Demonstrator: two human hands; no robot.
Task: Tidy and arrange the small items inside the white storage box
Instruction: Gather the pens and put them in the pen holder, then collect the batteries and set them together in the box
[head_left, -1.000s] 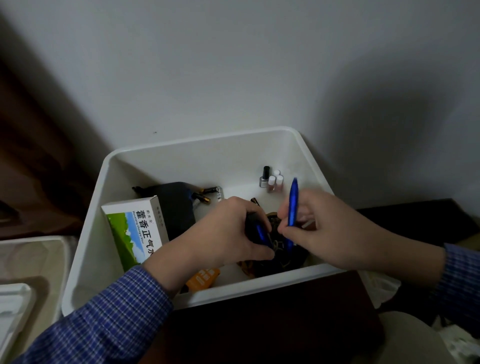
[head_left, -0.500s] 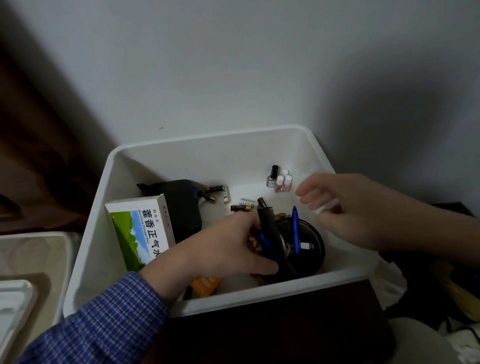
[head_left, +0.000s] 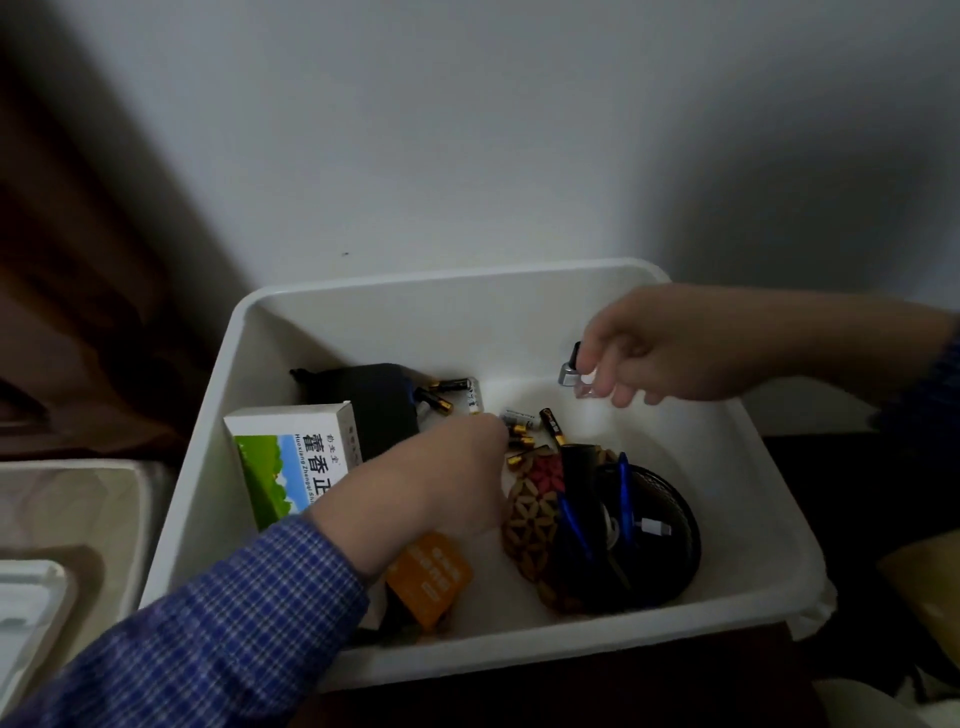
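The white storage box (head_left: 519, 291) stands against the wall. My left hand (head_left: 431, 483) reaches in at the middle, its fingertips hidden down among several loose batteries (head_left: 524, 431). My right hand (head_left: 660, 348) hovers over the back right corner with fingers loosely curled, their tips at the small nail polish bottles (head_left: 569, 370), which stand on the floor. At the front right a black round holder (head_left: 670, 525) holds blue pens (head_left: 623, 493) and a black pen (head_left: 579, 467), leaning on a patterned brown pouch (head_left: 530, 525).
A green and white medicine carton (head_left: 291, 457) stands at the left wall beside a black pouch (head_left: 379, 400). An orange packet (head_left: 431, 577) lies under my left wrist. A beige tray (head_left: 67, 509) sits outside to the left. The wall (head_left: 467, 130) is close behind.
My right hand let go of the blue pen, now standing in the holder, and moved back to the bottles. My left hand left the pens and went to the batteries.
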